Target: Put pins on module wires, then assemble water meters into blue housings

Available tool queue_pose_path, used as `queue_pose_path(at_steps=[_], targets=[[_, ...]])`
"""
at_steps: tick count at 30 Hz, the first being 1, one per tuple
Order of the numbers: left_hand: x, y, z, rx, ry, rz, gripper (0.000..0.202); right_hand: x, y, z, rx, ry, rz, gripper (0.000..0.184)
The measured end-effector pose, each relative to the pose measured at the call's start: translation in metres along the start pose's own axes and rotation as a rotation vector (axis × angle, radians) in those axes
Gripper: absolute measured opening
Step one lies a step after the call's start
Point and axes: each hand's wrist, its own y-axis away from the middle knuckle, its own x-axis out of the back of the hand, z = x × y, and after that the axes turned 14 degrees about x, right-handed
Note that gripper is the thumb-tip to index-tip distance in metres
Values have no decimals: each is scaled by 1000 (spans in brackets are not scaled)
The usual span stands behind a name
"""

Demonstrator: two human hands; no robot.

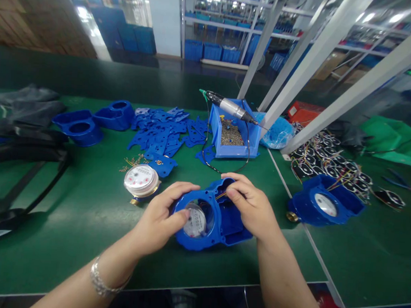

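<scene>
A blue plastic meter housing [217, 223] lies in front of me on the green bench, and a round water meter dial [195, 221] shows through its ring. My left hand [164, 216] grips the housing's left side, its thumb over the ring's edge. Thin wires [221, 195] run into the open compartment on the right. My right hand [253, 204] is closed there, thumb and fingers pinching the wires at the compartment's back wall; its fingertips partly hide them. Just left of the housing stands a bare water meter [141, 182] with a brass fitting.
Behind lie a pile of flat blue plates [165, 129], two blue housings [83, 128] and a bin [236, 151] of small screws. An electric screwdriver [230, 107] hangs above it. On the right are another housed meter [316, 203], wired black discs [324, 155] and slanting white posts [299, 76].
</scene>
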Motion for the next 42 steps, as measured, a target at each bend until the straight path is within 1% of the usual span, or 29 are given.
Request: queue_pose_path(at_steps=[4, 5, 6, 7, 8, 10, 11, 13, 15, 19, 22, 25, 27, 29, 33, 36, 39, 40, 42], targets=[[-2, -3, -9, 58, 20, 0, 35, -2, -3, 7, -67, -30, 53, 17], [-2, -4, -12, 51, 7, -1, 37, -3, -5, 9, -82, -27, 59, 16], [-1, -5, -15, 14, -17, -6, 42, -3, -7, 11, -93, -22, 60, 15], [0, -4, -19, -55, -57, -12, 53, -4, -8, 13, -98, -15, 57, 15], [1, -3, -23, -155, -116, -14, 68, -4, -9, 14, -100, -8, 52, 16], [3, 3, -32, -392, -292, 11, 95, -3, -9, 14, -103, 5, 42, 16], [4, 6, -38, -489, -395, 41, 101, -2, -9, 13, -107, 13, 33, 17], [3, 12, -47, -608, -564, 108, 96, 0, -9, 10, -117, 33, 10, 16], [1, 16, -56, -638, -638, 147, 87, 2, -9, 7, -123, 47, -13, 16], [-1, 15, -67, -659, -649, 218, 74, -1, -9, 6, -116, 51, -24, 15], [2, 11, -69, -674, -660, 250, 67, -6, -7, 10, -111, 55, -3, 16], [7, 9, -67, -628, -721, 196, 64, -10, -6, 14, -115, 38, 26, 17], [9, 10, -66, -599, -746, 163, 69, -11, -5, 15, -110, 30, 39, 17], [9, 11, -66, -589, -741, 152, 72, -12, -4, 16, -108, 21, 38, 16], [8, 11, -66, -554, -682, 139, 66, -16, -3, 17, -119, -27, 10, 15], [5, 6, -56, -515, -586, 155, 63, -18, -2, 18, -141, -64, 37, 15], [3, -5, -34, -406, -535, 192, 51, -20, -1, 20, -148, -95, 101, 16], [3, -10, -26, -353, -541, 187, 47, -21, -1, 21, -141, -98, 121, 16], [1, -21, -12, -251, -563, 124, 44, -22, 2, 23, -123, -89, 153, 16]])
